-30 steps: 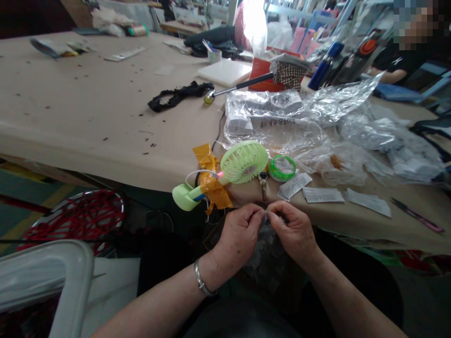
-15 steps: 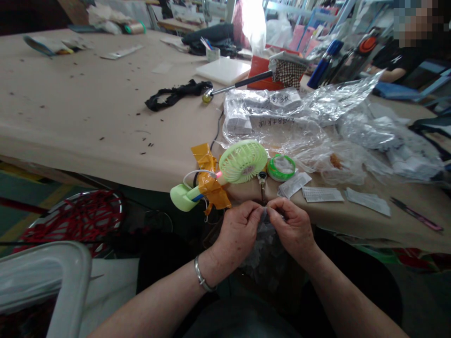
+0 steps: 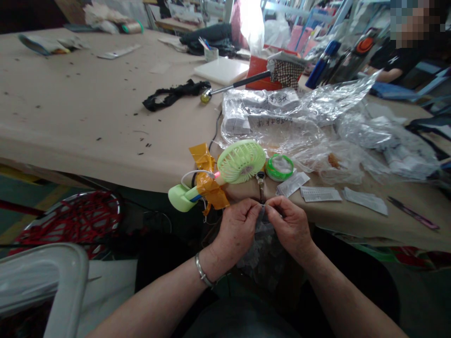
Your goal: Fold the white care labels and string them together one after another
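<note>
At the table's front edge, my left hand (image 3: 237,226) and my right hand (image 3: 289,227) meet fingertip to fingertip. Both are closed in a pinch on a small pale translucent piece, mostly covered by the fingers; its kind is not clear. Just beyond the fingertips, a thin metal rod with a dark knob (image 3: 261,187) points toward me. Below the hands hangs a bunch of pale translucent scraps (image 3: 259,251). A light green handheld fan (image 3: 242,162) is fixed with orange tape (image 3: 212,190) left of the rod. To the rod's right sits a green round container (image 3: 279,167).
Printed paper slips (image 3: 321,194) and pink-handled snips (image 3: 414,213) lie along the front edge at right. Clear plastic bags (image 3: 275,129) spread behind them. A black-handled hammer-like tool (image 3: 234,85) lies farther back. Another person's arm (image 3: 384,75) shows at far right.
The hands stay pinched together at the rod's tip, with the fingers shifting only slightly. The whole view has moved a little.
</note>
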Demonstrator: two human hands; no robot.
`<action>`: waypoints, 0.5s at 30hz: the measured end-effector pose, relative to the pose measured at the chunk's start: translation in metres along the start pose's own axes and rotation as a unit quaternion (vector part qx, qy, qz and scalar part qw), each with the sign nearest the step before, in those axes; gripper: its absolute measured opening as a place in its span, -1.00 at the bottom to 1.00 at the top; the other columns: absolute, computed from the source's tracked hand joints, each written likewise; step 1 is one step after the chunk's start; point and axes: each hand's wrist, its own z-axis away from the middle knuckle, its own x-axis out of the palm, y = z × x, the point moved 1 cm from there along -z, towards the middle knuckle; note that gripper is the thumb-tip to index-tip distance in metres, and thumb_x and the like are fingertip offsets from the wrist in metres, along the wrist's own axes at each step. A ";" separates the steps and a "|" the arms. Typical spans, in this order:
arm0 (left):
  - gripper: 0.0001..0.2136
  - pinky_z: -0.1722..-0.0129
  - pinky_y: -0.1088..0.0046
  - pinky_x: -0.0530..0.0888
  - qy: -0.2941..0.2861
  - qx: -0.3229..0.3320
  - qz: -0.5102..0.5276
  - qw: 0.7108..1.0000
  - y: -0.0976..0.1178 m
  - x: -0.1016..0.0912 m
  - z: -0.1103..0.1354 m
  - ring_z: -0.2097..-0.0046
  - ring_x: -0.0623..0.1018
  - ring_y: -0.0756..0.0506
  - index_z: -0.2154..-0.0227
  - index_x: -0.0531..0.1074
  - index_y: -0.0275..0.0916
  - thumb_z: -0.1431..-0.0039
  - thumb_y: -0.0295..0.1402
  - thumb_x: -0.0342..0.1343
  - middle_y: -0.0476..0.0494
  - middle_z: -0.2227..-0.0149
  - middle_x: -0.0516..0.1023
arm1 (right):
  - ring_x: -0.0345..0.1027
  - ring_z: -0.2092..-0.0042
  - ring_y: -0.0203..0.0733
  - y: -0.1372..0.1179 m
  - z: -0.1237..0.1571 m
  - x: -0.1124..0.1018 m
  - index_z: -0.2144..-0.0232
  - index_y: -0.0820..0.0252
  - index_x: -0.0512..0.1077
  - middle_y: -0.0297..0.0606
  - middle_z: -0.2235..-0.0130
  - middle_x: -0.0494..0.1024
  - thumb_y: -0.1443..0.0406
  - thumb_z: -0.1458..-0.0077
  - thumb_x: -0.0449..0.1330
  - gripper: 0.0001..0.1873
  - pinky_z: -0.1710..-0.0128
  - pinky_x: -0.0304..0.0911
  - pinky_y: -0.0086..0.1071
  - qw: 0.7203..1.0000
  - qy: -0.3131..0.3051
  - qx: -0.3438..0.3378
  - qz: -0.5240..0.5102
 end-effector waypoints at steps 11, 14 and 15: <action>-0.78 0.38 0.54 0.37 -0.070 -0.005 -0.018 0.997 -0.012 0.002 0.026 0.41 0.47 0.00 0.45 0.49 -0.24 -0.20 -0.34 -0.02 -0.02 0.48 0.51 | 0.42 0.30 -0.26 0.014 0.039 -0.010 0.25 0.13 0.44 -0.33 0.34 0.54 0.27 -0.14 0.12 -0.86 0.23 0.30 -0.41 0.998 -0.054 0.011 -0.011; -0.82 0.18 0.46 0.43 -0.089 -0.013 -0.056 0.994 -0.043 0.010 0.033 0.23 0.55 -0.07 0.26 0.51 -0.21 -0.17 -0.35 0.02 -0.10 0.27 0.60 | 0.47 0.26 -0.23 0.042 0.062 -0.022 0.03 0.15 0.37 -0.28 0.29 0.58 0.23 -0.15 0.11 -0.67 0.18 0.34 -0.35 0.997 -0.042 0.068 -0.016; -0.78 0.12 0.41 0.43 -0.091 -0.014 -0.076 0.993 -0.055 0.012 0.036 0.16 0.55 -0.10 0.17 0.49 -0.23 -0.16 -0.36 0.04 -0.16 0.18 0.60 | 0.48 0.26 -0.21 0.053 0.071 -0.027 0.04 0.17 0.39 -0.27 0.28 0.59 0.21 -0.15 0.11 -0.67 0.19 0.35 -0.34 0.995 -0.033 0.091 -0.001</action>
